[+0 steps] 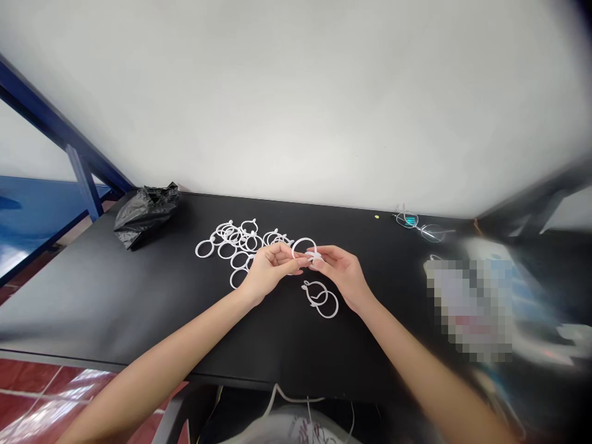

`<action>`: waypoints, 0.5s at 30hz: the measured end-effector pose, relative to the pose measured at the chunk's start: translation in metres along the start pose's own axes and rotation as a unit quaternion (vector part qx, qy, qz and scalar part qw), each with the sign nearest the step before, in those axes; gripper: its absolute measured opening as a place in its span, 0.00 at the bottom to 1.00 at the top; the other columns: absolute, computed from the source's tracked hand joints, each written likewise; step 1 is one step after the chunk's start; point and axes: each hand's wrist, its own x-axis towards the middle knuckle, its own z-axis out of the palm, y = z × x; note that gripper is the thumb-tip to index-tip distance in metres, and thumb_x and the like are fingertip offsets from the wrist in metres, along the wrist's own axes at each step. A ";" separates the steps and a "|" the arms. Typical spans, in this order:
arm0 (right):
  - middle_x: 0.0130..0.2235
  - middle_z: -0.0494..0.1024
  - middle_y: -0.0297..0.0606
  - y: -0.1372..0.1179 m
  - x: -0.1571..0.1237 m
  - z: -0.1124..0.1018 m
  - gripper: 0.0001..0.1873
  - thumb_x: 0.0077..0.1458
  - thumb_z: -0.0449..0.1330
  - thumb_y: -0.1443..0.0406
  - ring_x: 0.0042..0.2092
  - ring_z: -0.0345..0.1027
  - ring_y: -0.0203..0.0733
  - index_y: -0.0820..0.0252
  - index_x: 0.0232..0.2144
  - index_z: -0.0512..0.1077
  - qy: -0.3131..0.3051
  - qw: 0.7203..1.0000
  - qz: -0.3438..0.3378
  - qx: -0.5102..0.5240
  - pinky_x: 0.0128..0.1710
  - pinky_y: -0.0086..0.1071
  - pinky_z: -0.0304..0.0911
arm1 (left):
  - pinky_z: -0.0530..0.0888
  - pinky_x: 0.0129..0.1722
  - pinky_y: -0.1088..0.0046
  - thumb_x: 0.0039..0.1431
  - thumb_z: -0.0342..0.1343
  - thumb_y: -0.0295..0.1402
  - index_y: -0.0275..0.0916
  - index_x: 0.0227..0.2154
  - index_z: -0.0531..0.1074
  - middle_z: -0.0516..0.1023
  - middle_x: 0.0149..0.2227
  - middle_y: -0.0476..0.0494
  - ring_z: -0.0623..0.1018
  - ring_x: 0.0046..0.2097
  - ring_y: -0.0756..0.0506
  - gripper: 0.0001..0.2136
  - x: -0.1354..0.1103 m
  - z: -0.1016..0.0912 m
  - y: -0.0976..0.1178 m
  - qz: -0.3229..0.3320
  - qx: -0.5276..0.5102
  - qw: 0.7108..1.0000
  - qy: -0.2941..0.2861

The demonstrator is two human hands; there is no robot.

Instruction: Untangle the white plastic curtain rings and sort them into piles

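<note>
Both my hands meet over the middle of a black table. My left hand and my right hand each pinch the same white plastic ring, held just above the tabletop, fingers closed on its lower edge. Behind my left hand lies a loose pile of several white rings. Two joined white rings rest flat on the table just below my right hand.
A crumpled black plastic bag sits at the table's back left. A pair of glasses lies at the back right near the white wall. A blurred heap of items fills the right side. A blue metal frame stands left.
</note>
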 end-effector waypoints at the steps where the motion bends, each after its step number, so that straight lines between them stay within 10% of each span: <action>1: 0.38 0.82 0.39 0.000 -0.001 0.001 0.16 0.43 0.72 0.57 0.44 0.76 0.46 0.57 0.35 0.79 -0.012 1.000 0.006 -0.004 0.49 0.44 0.71 | 0.78 0.38 0.74 0.50 0.68 0.36 0.35 0.28 0.70 0.83 0.36 0.42 0.82 0.41 0.45 0.13 0.000 0.000 0.001 0.004 0.000 1.000 -0.002; 15: 0.28 0.79 0.36 -0.002 0.007 -0.011 0.14 0.45 0.70 0.56 0.29 0.71 0.36 0.60 0.25 0.74 0.164 0.985 -0.034 -0.032 0.29 0.30 0.70 | 0.75 0.32 0.75 0.54 0.65 0.36 0.36 0.29 0.73 0.81 0.36 0.42 0.81 0.36 0.46 0.10 -0.002 0.004 -0.004 0.081 0.181 0.980 -0.007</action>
